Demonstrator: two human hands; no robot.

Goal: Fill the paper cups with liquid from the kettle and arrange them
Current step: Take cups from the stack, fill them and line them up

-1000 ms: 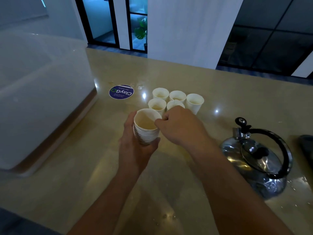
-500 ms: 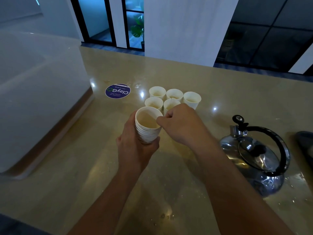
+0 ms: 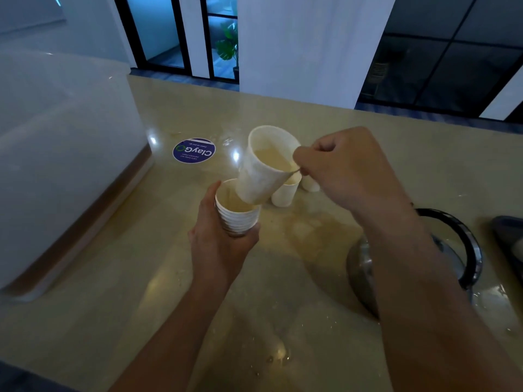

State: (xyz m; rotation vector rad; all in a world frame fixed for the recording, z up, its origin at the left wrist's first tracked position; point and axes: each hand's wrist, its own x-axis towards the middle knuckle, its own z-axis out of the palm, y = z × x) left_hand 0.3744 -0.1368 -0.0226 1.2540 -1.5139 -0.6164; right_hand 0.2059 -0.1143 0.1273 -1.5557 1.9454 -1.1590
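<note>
Stack of paper cups [image 3: 237,216]: gripped in left hand [image 3: 219,240] above bench [image 3: 85,321]. Single paper cup [image 3: 261,171]: pinched at rim by right hand [image 3: 348,168], tilted, base just over stack. Kettle [image 3: 365,267]: on bench, under right forearm.

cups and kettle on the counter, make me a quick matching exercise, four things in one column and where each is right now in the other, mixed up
Things:
1. single cup
2. stack of cups
3. kettle
4. round blue sticker

Places:
A. flat on the counter, left of the cups
B. gripped in the left hand
C. on the counter, partly hidden behind the right forearm
D. tilted, pinched at the rim by the right hand, just above the stack

Pairs: 1-D, 2-B, 3-C, 4-A
</note>
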